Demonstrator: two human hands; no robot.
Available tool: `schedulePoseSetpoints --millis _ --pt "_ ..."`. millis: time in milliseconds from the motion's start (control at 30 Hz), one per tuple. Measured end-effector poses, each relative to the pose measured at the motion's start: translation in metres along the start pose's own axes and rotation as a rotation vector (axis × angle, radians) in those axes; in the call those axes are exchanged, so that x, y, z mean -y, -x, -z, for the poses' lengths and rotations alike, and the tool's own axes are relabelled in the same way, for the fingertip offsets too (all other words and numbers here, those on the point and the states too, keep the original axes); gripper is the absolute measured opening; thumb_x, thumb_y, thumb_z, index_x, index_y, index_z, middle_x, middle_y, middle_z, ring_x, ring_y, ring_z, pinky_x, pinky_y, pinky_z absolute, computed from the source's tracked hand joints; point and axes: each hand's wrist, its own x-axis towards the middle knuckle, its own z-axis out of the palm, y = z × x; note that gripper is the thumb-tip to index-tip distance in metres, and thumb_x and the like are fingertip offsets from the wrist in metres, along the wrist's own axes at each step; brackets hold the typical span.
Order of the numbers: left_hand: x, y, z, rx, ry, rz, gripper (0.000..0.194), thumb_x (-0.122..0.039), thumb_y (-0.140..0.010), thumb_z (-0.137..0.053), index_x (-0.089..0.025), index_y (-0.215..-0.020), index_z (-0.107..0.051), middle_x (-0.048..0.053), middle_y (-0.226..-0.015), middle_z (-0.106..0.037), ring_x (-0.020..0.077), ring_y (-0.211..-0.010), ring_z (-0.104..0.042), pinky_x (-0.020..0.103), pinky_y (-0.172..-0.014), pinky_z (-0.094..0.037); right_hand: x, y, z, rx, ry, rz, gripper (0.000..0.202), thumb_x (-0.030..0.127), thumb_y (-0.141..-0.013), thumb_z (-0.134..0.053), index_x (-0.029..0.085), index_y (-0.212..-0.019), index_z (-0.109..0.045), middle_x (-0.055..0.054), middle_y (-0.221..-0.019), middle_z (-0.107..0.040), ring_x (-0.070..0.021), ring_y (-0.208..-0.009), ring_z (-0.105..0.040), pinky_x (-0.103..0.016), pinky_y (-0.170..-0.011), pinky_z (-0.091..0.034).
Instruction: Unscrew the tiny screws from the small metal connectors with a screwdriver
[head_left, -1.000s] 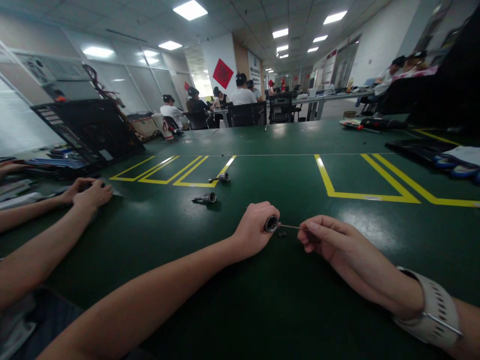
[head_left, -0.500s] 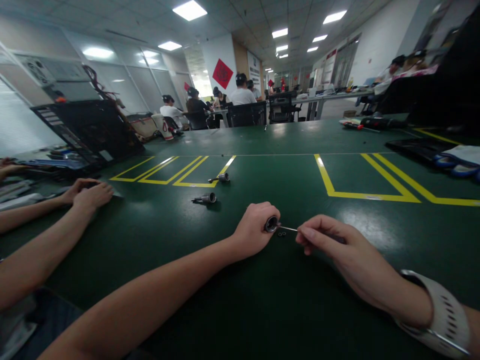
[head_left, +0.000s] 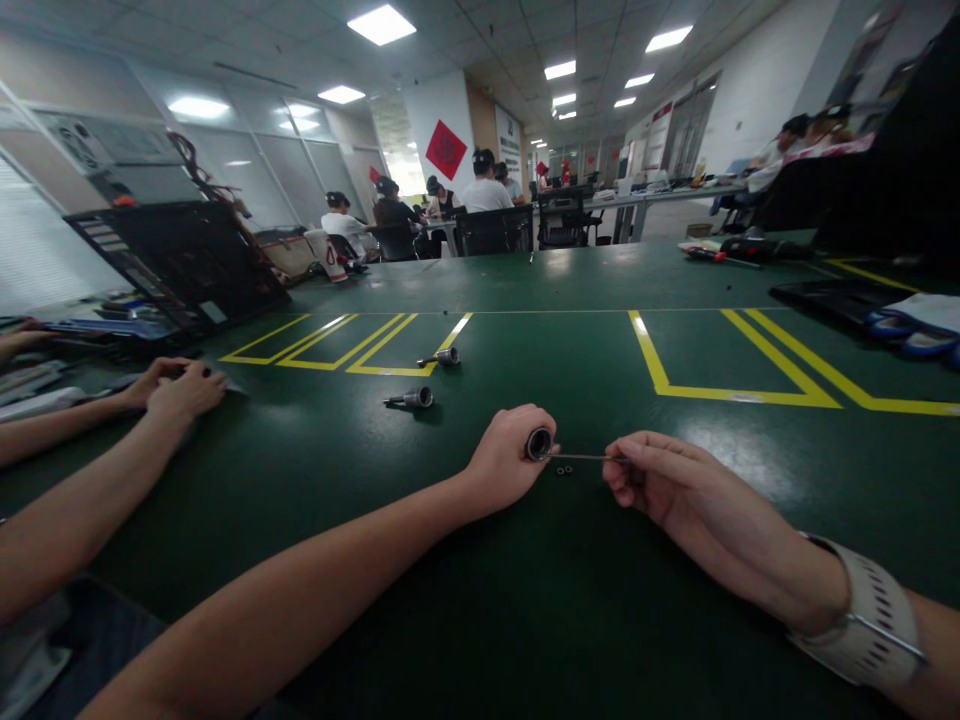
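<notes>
My left hand (head_left: 508,462) is wrapped round a metal cylindrical part (head_left: 538,444), whose hollow round end faces me. A thin metal rod (head_left: 581,457) lies level between the hands, its left end at the side of that part. The fingers of my right hand (head_left: 679,490) pinch the rod's other end; whether it has a handle is hidden. Just below the rod, two small dark rings (head_left: 564,470) rest on the green table (head_left: 555,620). Farther off lie two similar metal parts, one nearer (head_left: 417,397) and one (head_left: 448,356) by the yellow tape.
At the left, another person's hands (head_left: 176,388) work over the same table. Yellow tape outlines (head_left: 750,396) mark its surface. A black tray (head_left: 832,298) and blue-and-white gloves (head_left: 911,328) are at the right, with tools (head_left: 750,248) behind. Several people sit in the background.
My right hand has shifted slightly right, and more of the rod shows between the hands. The metal part in my left hand has turned or moved a little leftward.
</notes>
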Motion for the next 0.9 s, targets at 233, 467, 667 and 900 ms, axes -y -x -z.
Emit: schedulePoseSetpoints --millis 233,467,667,900 --pt "-0.0014 0.0001 0.0000 0.009 -0.026 0.052 0.005 -0.019 -0.077 -0.057 -0.017 -0.075 -0.053 -0.001 -0.076 -0.057 0.0133 -0.072 -0.051 0.028 -0.067 -0.038 -0.0010 -0.0024 0.0011 -0.060 -0.062 -0.006 0.013 0.031 -0.072 -0.066 0.017 -0.071 -0.065 -0.003 -0.070 -0.061 -0.0145 -0.066 -0.054 -0.028 -0.061 -0.044" --pt "-0.0007 -0.0008 -0.0013 0.018 -0.049 0.126 0.004 -0.018 -0.076 -0.057 -0.017 -0.077 -0.054 0.000 -0.077 -0.057 0.0141 -0.072 -0.052 0.028 -0.065 -0.039 -0.0012 -0.0028 0.0022 -0.154 -0.037 0.036 0.014 0.031 -0.071 -0.066 0.017 -0.068 -0.064 -0.002 -0.066 -0.059 -0.0146 -0.063 -0.052 -0.028 -0.057 -0.040" --pt "-0.0040 -0.0004 -0.0002 0.032 -0.028 0.152 0.002 -0.018 -0.078 -0.056 -0.017 -0.078 -0.054 0.000 -0.078 -0.058 0.0144 -0.072 -0.053 0.028 -0.064 -0.040 -0.0026 -0.0040 0.0041 -0.246 -0.010 0.136 0.012 0.030 -0.072 -0.063 0.020 -0.067 -0.062 -0.002 -0.067 -0.058 -0.0164 -0.063 -0.052 -0.030 -0.056 -0.042" --pt "-0.0062 0.0010 0.0002 0.015 -0.060 0.202 0.005 -0.021 -0.078 -0.056 -0.018 -0.081 -0.054 0.000 -0.080 -0.059 0.0157 -0.073 -0.053 0.030 -0.065 -0.041 -0.0040 -0.0056 0.0064 -0.332 -0.061 0.144 0.008 0.026 -0.073 -0.064 0.020 -0.068 -0.063 -0.002 -0.071 -0.059 -0.0152 -0.066 -0.052 -0.028 -0.058 -0.043"
